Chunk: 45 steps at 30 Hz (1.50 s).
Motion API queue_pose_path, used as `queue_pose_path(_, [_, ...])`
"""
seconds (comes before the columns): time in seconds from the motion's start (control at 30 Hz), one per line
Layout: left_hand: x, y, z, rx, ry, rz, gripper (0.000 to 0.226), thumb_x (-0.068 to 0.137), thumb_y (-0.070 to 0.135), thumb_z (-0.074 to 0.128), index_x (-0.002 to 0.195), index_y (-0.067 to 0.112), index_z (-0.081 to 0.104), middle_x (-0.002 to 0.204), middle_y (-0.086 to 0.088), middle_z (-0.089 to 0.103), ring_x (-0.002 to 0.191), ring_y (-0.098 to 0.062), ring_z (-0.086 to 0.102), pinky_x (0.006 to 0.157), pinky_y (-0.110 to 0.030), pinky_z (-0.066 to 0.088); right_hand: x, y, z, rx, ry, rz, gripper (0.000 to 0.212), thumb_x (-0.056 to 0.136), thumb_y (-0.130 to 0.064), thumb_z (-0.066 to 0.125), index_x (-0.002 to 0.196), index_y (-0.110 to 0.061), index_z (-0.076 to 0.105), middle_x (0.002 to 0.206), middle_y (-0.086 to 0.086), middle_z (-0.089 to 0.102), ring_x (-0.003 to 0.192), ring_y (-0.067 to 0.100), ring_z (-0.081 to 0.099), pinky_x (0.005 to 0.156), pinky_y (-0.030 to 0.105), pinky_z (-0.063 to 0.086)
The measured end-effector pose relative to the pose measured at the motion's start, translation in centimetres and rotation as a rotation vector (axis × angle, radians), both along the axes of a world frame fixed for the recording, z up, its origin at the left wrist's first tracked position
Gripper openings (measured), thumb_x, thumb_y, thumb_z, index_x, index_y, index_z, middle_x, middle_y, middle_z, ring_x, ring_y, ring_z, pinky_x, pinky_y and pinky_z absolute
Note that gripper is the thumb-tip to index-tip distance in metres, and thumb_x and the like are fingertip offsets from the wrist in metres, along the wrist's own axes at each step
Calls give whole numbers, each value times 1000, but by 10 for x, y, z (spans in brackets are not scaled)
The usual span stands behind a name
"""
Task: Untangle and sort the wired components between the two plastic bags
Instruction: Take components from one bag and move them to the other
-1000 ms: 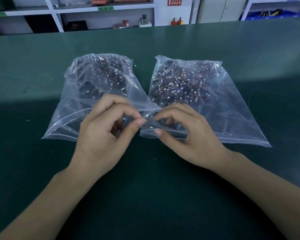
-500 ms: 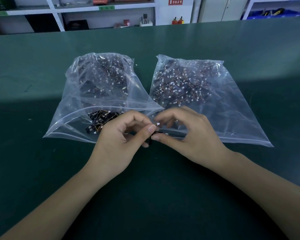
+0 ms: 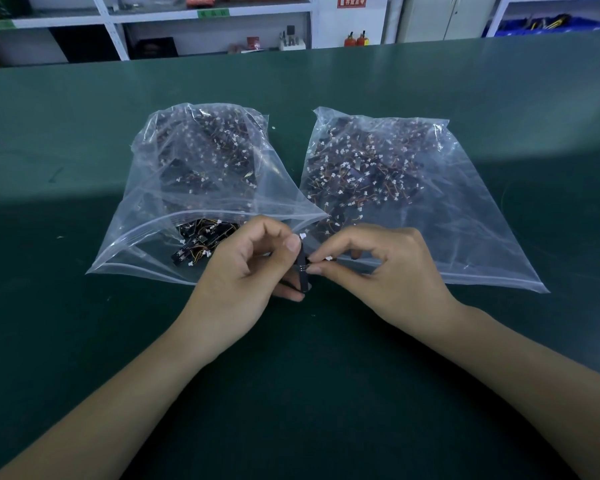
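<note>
- My left hand and right hand met over the green table, fingers curled, together pinching one small black part with a white plug at its top.
- The part stood nearly upright between my fingertips, just in front of the two bags' openings.
- The left bag lay open-mouthed, loose parts spilled near its lip.
- The right bag lay just beside it, full of tangled wired parts.
</note>
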<state>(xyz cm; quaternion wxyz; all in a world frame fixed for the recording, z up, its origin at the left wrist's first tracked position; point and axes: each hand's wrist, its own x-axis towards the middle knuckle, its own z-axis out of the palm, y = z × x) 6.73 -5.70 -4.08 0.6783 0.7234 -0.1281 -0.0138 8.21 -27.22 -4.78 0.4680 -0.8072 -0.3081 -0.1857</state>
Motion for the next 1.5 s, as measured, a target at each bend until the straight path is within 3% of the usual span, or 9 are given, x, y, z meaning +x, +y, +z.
queue_pose_path(0.37, [1,3,2,-33,107,-44,27,88,23,78,112,14,72,96,-3,75,91,-29,79,81,-34,66,-2,-2,4,11,-1,-79,5,87,-10,87,89,-12,83,83,-16,76,77,-4,68,75,11,48])
queue_pose_path(0.67, [-1,6,14,-160,301,-126,52,79,15,86,126,29,68,95,-10,76,88,-32,79,77,-33,65,0,-5,6,2,71,-111,16,87,-7,86,100,-12,80,87,-13,80,84,-1,74,81,18,52])
queue_pose_path(0.83, [-4,6,17,-146,332,-213,56,78,15,88,127,33,69,93,-8,74,82,-20,75,74,-28,63,4,-6,7,67,143,-121,17,89,-12,85,106,-15,83,91,-12,81,86,2,75,77,16,52])
queue_pose_path(0.97, [-4,7,23,-208,235,-195,45,81,18,87,122,29,73,88,-2,71,72,-13,69,66,-24,59,5,-6,9,213,326,-61,5,95,-16,79,100,-16,79,90,-3,80,87,20,76,83,51,59])
queue_pose_path(1.03, [-3,9,26,-251,158,-118,39,80,22,85,117,29,75,85,1,71,67,-12,67,62,-23,57,4,-4,11,262,362,-42,1,99,-15,75,100,-16,74,90,-1,80,87,24,76,87,58,57])
queue_pose_path(1.1, [-1,12,27,-286,80,-25,30,81,22,89,108,28,77,85,3,72,69,-11,70,65,-21,59,3,-2,12,306,406,-19,5,101,-11,71,100,-15,68,92,0,82,88,23,78,83,52,59])
queue_pose_path(1.2, [2,13,25,-351,13,97,20,79,24,85,98,27,79,86,2,75,81,-13,77,75,-20,61,0,-1,13,357,500,65,9,102,-1,65,106,-8,61,95,4,83,89,22,80,59,25,57])
queue_pose_path(1.33, [1,14,26,-352,-16,109,16,79,24,85,93,27,81,87,1,77,84,-13,78,77,-18,60,-2,-1,19,454,634,190,39,104,6,51,136,-15,58,97,14,82,91,30,81,55,29,58])
queue_pose_path(1.5, [0,12,27,-322,-32,101,15,81,30,84,95,29,81,86,3,77,77,-10,75,70,-18,59,0,-3,22,541,767,246,45,105,1,48,131,-27,72,91,20,79,84,35,80,56,29,58])
